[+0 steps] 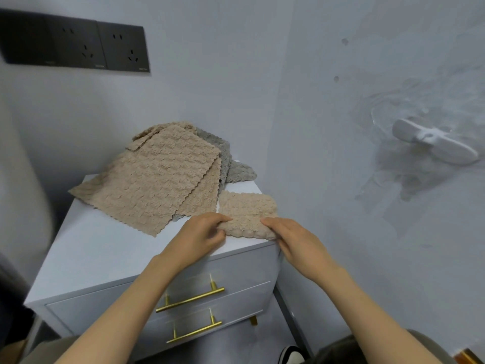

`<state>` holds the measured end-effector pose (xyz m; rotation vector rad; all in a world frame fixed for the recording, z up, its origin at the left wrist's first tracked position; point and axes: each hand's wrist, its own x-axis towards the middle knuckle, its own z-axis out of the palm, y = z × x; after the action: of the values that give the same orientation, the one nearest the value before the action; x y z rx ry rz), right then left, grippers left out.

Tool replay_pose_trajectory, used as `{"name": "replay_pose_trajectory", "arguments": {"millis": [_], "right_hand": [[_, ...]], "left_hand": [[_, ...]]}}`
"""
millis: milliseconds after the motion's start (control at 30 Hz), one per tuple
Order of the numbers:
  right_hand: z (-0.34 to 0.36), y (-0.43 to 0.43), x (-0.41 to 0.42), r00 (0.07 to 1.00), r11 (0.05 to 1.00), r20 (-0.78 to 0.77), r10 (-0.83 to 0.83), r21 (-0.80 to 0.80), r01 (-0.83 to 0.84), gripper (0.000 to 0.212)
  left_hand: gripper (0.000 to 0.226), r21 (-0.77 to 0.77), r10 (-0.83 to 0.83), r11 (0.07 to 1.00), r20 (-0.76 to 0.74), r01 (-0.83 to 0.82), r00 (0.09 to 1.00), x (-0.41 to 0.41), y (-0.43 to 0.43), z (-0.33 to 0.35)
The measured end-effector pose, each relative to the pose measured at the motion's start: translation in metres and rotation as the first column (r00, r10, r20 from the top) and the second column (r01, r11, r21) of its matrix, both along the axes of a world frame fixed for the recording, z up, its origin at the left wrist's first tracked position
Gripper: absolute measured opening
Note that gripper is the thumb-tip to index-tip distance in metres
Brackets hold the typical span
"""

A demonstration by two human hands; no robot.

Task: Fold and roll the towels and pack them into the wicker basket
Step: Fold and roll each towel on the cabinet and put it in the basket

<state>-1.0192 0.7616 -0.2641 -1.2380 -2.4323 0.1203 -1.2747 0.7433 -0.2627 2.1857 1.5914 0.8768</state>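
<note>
A person is standing at a white cabinet point(91, 248) and is leaning both arms over its top. A small tan towel point(248, 208) is lying on the front right corner of the cabinet top. It is folded up small, and its near edge is looking thick and puffy, right at the front edge of the cabinet.

The left hand point(202, 232) is curling its fingers and is pinching the near left corner of the small tan towel. The right hand point(291, 240) is lying on the near right corner of the same towel. Its fingers point(270, 223) are looking nearly straight on top of the cloth. Its thumb is hiding, so I cannot tell if this hand is pinching or only pressing.

Just behind the small towel, a pile of tan towels point(152, 179) is spreading over the back of the cabinet top, with one corner hanging over the left side. A grey towel point(231, 164) is peeking out from under the pile on the right, next to the wall.

Two gold handles point(190, 299) are sticking out from the drawers below. Dark sockets point(76, 46) are sitting high on the back wall. A white hook point(435, 145) is sticking to the right wall. A shoe point(291, 355) is showing on the floor.
</note>
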Motion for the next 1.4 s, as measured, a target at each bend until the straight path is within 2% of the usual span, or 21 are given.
{"name": "replay_pose_trajectory", "arguments": {"millis": [133, 267, 367, 467, 567, 667, 767, 833, 900, 967, 1067, 1133, 1267, 1400], "right_hand": [[0.005, 0.004, 0.005, 0.994, 0.993, -0.048, -0.093, -0.070, 0.089, 0.036], [0.010, 0.004, 0.002, 0.970, 0.960, -0.169, -0.176, -0.248, 0.131, 0.029], [0.013, 0.007, -0.001, 0.922, 0.919, -0.287, -0.259, -0.366, 0.144, 0.012], [0.017, 0.008, -0.004, 0.861, 0.876, -0.382, -0.336, -0.464, 0.136, 0.011], [0.019, 0.009, -0.007, 0.832, 0.829, -0.368, -0.414, -0.530, 0.178, 0.009], [0.018, 0.013, -0.014, 0.797, 0.806, -0.349, -0.493, -0.529, 0.267, 0.013], [0.016, 0.015, -0.021, 0.776, 0.793, -0.316, -0.547, -0.492, 0.359, 0.014], [0.016, 0.016, -0.025, 0.791, 0.798, -0.267, -0.551, -0.446, 0.405, 0.017], [0.015, 0.015, -0.027, 0.805, 0.821, -0.232, -0.546, -0.342, 0.458, 0.017], [0.013, 0.014, -0.029, 0.829, 0.868, -0.257, -0.497, -0.164, 0.469, 0.016], [0.009, 0.011, -0.037, 0.911, 0.935, -0.294, -0.288, 0.117, 0.334, 0.024], [0.006, 0.008, -0.043, 0.955, 0.946, -0.263, -0.140, 0.251, 0.208, 0.027], [0.001, 0.002, -0.045, 0.988, 0.950, -0.143, -0.058, 0.295, 0.098, 0.029], [-0.002, -0.001, -0.039, 0.999, 0.953, -0.035, -0.007, 0.302, 0.018, 0.038]], "left_hand": [[0.029, -0.036, 0.038, 0.999, 0.092, -0.035, 0.995, 0.002, -0.002, 0.001], [0.014, -0.066, 0.052, 0.997, 0.141, -0.043, 0.989, 0.006, -0.003, 0.002], [0.023, -0.106, 0.126, 0.988, 0.144, -0.111, 0.982, 0.010, -0.005, 0.005], [0.030, -0.156, 0.215, 0.969, 0.138, -0.193, 0.967, 0.010, -0.002, 0.006], [0.028, -0.163, 0.291, 0.950, 0.136, -0.268, 0.947, 0.013, -0.001, 0.006], [0.025, -0.128, 0.334, 0.939, 0.106, -0.320, 0.937, 0.016, -0.002, 0.006], [0.022, -0.069, 0.387, 0.920, 0.014, -0.386, 0.922, 0.014, 0.001, 0.007], [0.020, -0.028, 0.385, 0.923, 0.014, -0.384, 0.923, 0.012, 0.002, 0.006], [0.016, 0.066, 0.336, 0.939, 0.021, -0.337, 0.942, 0.013, 0.003, 0.003], [0.020, 0.193, 0.258, 0.948, 0.005, -0.254, 0.966, 0.016, 0.004, -0.001], [0.021, 0.348, 0.133, 0.931, -0.040, -0.111, 0.990, 0.024, 0.005, -0.005], [0.020, 0.373, 0.112, 0.924, -0.073, -0.077, 0.991, 0.029, 0.001, -0.005], [0.033, 0.361, 0.099, 0.932, -0.150, -0.038, 0.984, 0.032, -0.007, -0.003], [0.031, 0.333, 0.082, 0.943, -0.205, -0.009, 0.975, 0.025, -0.008, -0.011]]}}
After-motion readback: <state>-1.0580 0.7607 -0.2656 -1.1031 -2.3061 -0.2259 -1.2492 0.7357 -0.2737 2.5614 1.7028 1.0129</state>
